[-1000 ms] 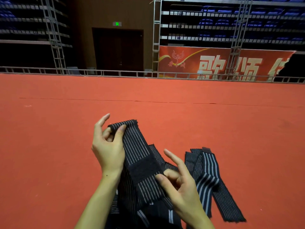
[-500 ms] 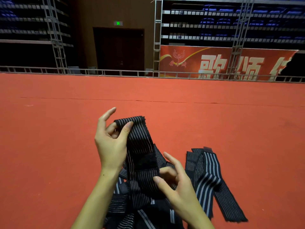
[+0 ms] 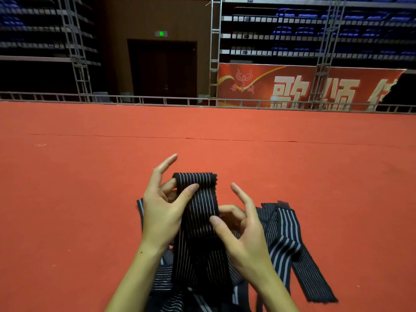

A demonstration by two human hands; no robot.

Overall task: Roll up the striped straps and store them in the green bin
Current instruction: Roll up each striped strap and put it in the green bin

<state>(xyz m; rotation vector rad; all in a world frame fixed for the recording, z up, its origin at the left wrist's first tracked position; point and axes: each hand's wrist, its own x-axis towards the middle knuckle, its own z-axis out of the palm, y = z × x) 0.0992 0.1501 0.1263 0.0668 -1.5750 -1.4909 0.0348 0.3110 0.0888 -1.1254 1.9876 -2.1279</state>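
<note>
A black strap with thin white stripes [image 3: 202,206] hangs upright between my hands, its top end folded over. My left hand [image 3: 164,206] pinches that folded top between thumb and fingers, the index finger sticking up. My right hand [image 3: 240,226] pinches the strap's right edge lower down with thumb and a curled finger. More striped straps [image 3: 283,239] lie in a loose heap on the red carpet under and to the right of my hands. No green bin is in view.
Red carpet [image 3: 90,176] stretches ahead to a low metal railing [image 3: 157,101]. Beyond it stand scaffold posts, a dark doorway, tiers of blue seats and a red banner [image 3: 304,86].
My left hand has carried the strap's top end to the right and curled it over. My right hand slid up the strap toward the fold, so the dark patch dropped below my hands.
</note>
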